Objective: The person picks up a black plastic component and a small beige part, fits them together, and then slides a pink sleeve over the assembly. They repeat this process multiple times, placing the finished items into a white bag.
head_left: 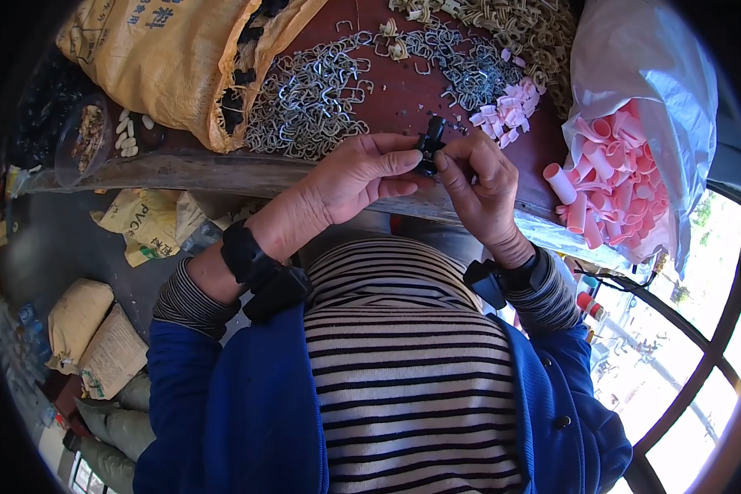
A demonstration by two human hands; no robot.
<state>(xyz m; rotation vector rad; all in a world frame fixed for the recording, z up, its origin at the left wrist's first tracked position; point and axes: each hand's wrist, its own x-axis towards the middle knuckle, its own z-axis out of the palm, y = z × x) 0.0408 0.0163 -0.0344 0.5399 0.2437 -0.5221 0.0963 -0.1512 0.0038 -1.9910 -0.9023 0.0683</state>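
Observation:
A small black plastic part point(434, 130) is held above the table's near edge, between my two hands. My left hand point(369, 171) grips it from the left, with the thumb on top and the fingers beneath. From the other side, my right hand point(484, 183) closes on it with thumb and forefinger pinched and the remaining fingers curled. Whether a smaller piece sits in that pinch is hidden. Bent metal hooks point(305, 103) lie heaped beyond my left hand. Past my right hand are small pink plastic pieces point(509, 111) and a pile of small grey metal parts point(476, 74).
An orange woven sack point(160, 62) with black parts inside lies at the left. Beside it are a clear bowl point(82, 140) and several white oval pieces point(128, 136). Beige parts point(523, 29) are piled far back. A white plastic bag point(646, 78) holds pink tubes point(613, 177) at right.

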